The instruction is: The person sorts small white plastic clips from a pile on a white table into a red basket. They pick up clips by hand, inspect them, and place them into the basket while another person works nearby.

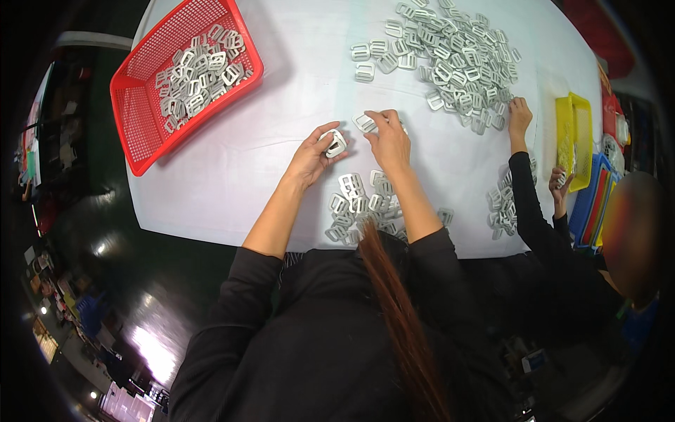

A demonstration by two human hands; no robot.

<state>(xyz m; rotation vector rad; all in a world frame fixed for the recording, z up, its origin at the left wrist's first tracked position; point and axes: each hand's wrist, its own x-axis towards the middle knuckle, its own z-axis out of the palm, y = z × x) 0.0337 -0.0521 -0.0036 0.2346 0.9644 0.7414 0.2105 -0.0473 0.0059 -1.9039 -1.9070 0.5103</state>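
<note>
My left hand (311, 156) holds a silver metal buckle (336, 143) between thumb and fingers, just above the white table (281, 119). My right hand (389, 141) lies beside it, its fingertips pinching another flat buckle (364, 122) on the table. A small heap of the same buckles (360, 207) sits close to my body, between my forearms.
A red plastic basket (140, 126) with several buckles stands at the far left. A big loose pile of buckles (457, 60) covers the far right. A co-worker's hand (520, 116) reaches into it; a yellow tray (573, 137) sits at the right edge.
</note>
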